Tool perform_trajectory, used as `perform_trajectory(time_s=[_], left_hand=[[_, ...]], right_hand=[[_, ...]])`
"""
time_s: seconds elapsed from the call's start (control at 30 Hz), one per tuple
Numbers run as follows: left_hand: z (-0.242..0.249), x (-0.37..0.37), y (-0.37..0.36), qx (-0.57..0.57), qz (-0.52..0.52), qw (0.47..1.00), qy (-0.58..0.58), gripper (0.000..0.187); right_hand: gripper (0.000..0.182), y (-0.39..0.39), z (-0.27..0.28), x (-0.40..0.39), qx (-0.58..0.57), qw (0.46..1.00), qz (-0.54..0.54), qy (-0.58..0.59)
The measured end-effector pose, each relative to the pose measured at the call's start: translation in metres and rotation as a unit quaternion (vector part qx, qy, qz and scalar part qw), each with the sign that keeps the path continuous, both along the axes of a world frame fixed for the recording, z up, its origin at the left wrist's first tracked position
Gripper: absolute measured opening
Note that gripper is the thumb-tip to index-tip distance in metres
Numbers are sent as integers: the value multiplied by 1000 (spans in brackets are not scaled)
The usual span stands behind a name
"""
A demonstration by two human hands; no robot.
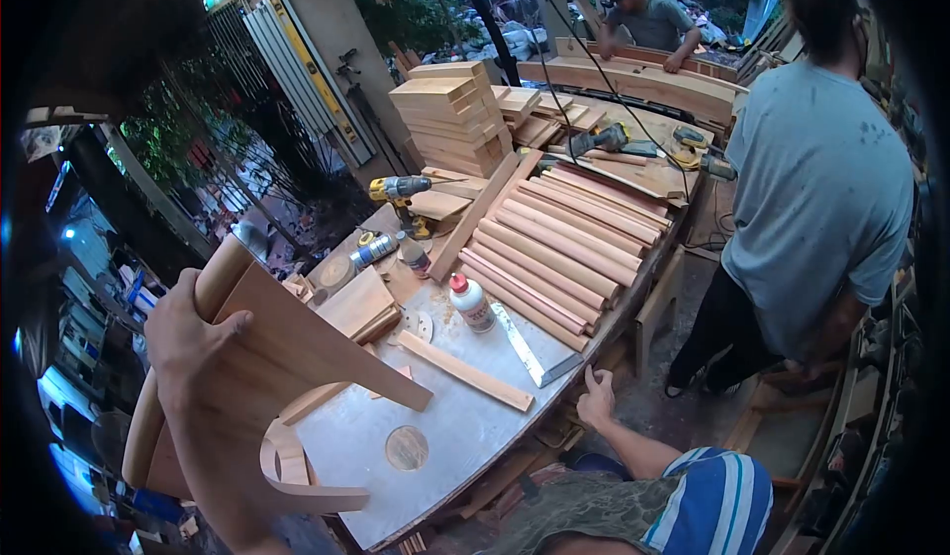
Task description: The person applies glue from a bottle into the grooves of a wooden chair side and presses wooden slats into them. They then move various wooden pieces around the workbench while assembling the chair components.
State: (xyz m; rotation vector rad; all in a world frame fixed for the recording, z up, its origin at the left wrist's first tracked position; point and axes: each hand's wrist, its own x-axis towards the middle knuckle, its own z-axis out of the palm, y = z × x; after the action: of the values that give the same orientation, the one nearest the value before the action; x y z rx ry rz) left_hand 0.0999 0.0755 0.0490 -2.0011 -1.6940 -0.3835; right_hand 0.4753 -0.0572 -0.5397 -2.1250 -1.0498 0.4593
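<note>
My left hand [188,332] is wrapped over the top of a curved wooden furniture part [287,342]. This piece has a rounded rail along its back and two tapering prongs, and it stands tilted at the table's left end. Beside the table's front edge is my right hand [597,397], its index finger stretched out and no object visible in it. Nearest to that hand lies a metal try square [522,347]. A loose wooden strip [465,370] and a white glue bottle with a red cap [471,303] are on the tabletop between my hands.
Rounded wooden rods [564,243] lie in a row across the worktable [445,456]. Behind them are stacked boards [445,110] and a yellow cordless drill [401,199]. A person in a grey shirt [821,169] stands at right; another person [648,26] leans over curved woodwork at the back.
</note>
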Motion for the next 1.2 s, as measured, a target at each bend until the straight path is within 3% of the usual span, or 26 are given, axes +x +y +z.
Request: perform_trajectory(time_s=[0.4,0.73,0.93,1.1,1.2], left_hand=[[2,3,2,-1,14,1000,-5,63],[-10,1,-11,63,-25,998,-3,59],[-13,-12,-3,55,-52,997,-2,55],[-11,-15,-4,45,-56,997,-14,58],[-9,-18,1,33,-60,998,-15,67]], right_hand=[[69,-15,3,-14,32,995,45,-78],[79,-40,7,-48,-52,989,125,-60],[77,-67,11,-47,-131,946,288,-67],[61,-94,-11,-20,-73,959,251,-107],[61,-112,-19,7,-67,963,216,-147]])
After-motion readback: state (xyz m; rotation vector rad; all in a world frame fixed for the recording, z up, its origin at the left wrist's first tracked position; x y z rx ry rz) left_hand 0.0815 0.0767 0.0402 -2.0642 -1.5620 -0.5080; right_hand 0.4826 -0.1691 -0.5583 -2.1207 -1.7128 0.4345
